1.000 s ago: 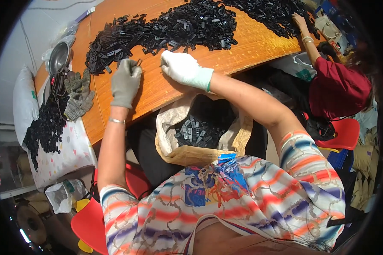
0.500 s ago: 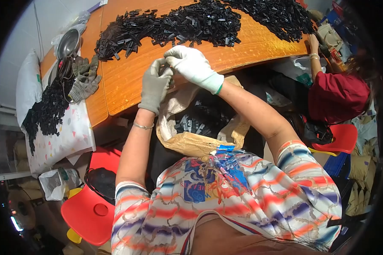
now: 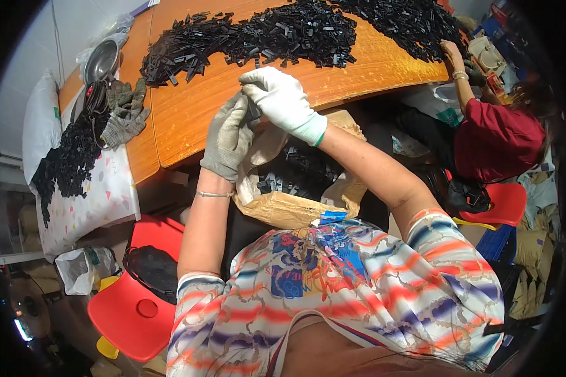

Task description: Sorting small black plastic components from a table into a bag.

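My left hand [image 3: 228,135] in a grey knit glove and my right hand [image 3: 282,99] in a white knit glove are pressed together at the near edge of the orange wooden tabletop [image 3: 188,116], just above the open brown paper sack [image 3: 283,204] in my lap. Fingers of both are curled in toward each other; they look pinched on something small between them, but the gloves hide it, so I cannot tell what, if anything, is gripped.

The sack sits below my hands, mouth open, with small black plastic parts [image 3: 289,176] lying inside. A long heap of the same black plastic pieces [image 3: 283,31] runs across the tabletop in the upper part of the frame, well apart from my hands.

My read: I'm mid-handling of a piece or handful over the sack, between the heap and the bag. Next move likely calls for opening the fingers right over the sack mouth so nothing lands on the floor, then reaching up to the heap.

A spare pair of grey gloves [image 3: 124,113] lies at upper left, by a metal bowl [image 3: 100,61]. Another person in a red top [image 3: 497,141] works at upper right. A red plastic chair [image 3: 135,308] stands at lower left.
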Motion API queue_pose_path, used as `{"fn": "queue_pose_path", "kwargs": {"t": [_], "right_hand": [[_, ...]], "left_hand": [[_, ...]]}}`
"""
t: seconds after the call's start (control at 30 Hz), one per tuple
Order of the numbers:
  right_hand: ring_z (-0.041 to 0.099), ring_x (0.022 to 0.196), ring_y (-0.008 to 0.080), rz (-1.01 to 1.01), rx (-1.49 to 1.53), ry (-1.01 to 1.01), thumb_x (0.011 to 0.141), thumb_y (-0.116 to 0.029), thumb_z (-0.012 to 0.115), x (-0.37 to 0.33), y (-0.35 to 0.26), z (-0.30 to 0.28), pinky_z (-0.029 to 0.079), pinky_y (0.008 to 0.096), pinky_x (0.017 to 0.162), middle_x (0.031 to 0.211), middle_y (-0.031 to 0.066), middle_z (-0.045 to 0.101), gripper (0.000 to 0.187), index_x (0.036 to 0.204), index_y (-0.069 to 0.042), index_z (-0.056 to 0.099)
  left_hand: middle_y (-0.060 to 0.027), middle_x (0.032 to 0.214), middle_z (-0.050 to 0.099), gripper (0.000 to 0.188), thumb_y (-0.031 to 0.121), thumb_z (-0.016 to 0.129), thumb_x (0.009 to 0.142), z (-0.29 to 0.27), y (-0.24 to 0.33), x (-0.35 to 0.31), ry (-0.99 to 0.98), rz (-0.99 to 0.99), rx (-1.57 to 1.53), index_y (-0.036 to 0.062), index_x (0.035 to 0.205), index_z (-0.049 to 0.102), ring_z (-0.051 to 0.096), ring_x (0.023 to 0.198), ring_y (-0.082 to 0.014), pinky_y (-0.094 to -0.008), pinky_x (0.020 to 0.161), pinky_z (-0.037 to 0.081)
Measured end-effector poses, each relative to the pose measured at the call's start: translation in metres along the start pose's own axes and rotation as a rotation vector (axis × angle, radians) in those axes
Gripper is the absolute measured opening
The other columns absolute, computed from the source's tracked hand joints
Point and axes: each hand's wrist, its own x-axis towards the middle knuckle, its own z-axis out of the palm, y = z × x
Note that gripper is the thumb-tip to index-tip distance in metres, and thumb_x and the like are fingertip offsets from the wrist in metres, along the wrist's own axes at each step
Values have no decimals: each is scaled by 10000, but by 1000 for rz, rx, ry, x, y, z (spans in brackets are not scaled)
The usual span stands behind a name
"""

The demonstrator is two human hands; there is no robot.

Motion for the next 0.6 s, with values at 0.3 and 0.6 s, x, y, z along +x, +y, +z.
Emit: {"fn": "queue_pose_path", "kwargs": {"t": [0.3,0.6], "right_hand": [[640,863,114,176,93,-86,889,-169,602,1,-9,-10,506,257,778,959,70,683,227,1061,-30,653],[643,894,123,188,260,-116,895,-150,601,-2,-8,-7,503,252,790,957,73,686,217,1059,-16,649]], "left_hand": [[-43,984,586,190,119,499,968,-5,-2,0,-44,18,-80,24,1130,528,575,877,-138,-282,780,485],[16,826,486,216,188,438,1002,9,2,-8,-59,149,189,46,1146,511,437,671,-33,-161,578,410]]}}
